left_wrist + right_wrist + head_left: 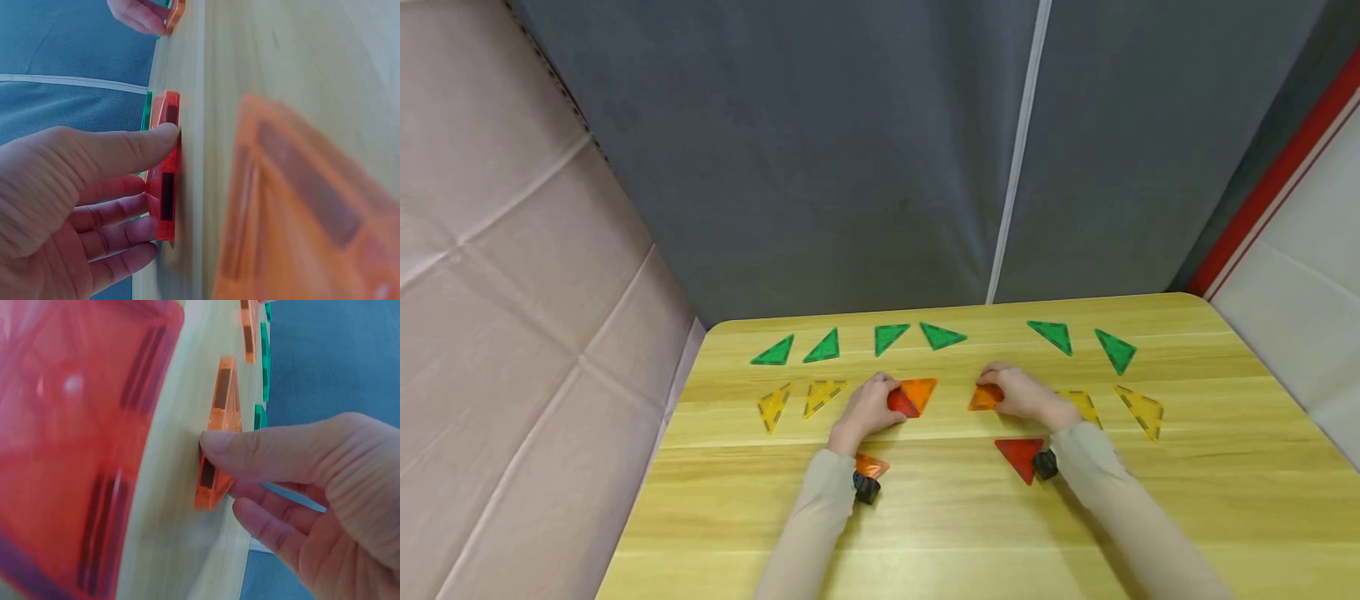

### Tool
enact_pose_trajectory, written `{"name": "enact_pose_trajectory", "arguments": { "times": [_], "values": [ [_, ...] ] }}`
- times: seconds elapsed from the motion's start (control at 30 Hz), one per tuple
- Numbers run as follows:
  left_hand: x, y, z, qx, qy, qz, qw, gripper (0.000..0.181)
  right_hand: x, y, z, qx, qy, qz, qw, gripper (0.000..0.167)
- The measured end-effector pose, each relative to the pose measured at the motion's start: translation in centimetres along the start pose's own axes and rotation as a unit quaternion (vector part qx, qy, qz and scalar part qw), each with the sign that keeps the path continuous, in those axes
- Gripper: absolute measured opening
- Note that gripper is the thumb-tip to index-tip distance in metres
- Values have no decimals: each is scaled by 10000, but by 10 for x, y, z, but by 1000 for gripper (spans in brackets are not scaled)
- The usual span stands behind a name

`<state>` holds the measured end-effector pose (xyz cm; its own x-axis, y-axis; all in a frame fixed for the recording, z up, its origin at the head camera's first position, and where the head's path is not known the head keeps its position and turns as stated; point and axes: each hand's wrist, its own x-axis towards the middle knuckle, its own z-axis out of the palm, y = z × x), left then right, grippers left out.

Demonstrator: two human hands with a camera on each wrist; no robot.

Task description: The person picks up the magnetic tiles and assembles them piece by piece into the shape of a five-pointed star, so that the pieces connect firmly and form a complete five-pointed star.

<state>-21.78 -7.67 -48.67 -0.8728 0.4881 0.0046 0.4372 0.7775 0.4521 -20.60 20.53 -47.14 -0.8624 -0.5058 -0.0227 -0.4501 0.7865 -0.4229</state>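
The left hand (867,410) pinches a red triangle tile (901,403), which lies edge to edge with an orange triangle (919,392) in the head view. In the left wrist view, the thumb of the left hand (94,187) rests on the red tile's edge (167,194), fingers on its far side. The right hand (1024,395) grips another orange triangle (985,397); the right wrist view has that hand (306,487) with its thumb on the orange tile (219,425). A gap separates the two held tiles.
Green triangles (889,337) form a row along the table's back. Yellow triangles (824,395) lie at both sides, one partly behind the right hand. Nearer the front are an orange triangle (871,467) by the left wrist and a red triangle (1021,457) by the right wrist.
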Motion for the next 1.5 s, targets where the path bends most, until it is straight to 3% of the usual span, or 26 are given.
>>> {"name": "enact_pose_trajectory", "arguments": {
  "times": [0.23,0.87,1.5],
  "values": [
    [2,2,1,-68,20,-42,10000,54,7,-8,7,62,7,-332,9994,37],
    [4,3,2,-38,50,-40,10000,54,21,-27,17,160,-61,-645,9978,34],
    [6,6,-2,34,-102,-67,9999,52,34,-38,23,281,29,-649,9975,31]
  ]
}}
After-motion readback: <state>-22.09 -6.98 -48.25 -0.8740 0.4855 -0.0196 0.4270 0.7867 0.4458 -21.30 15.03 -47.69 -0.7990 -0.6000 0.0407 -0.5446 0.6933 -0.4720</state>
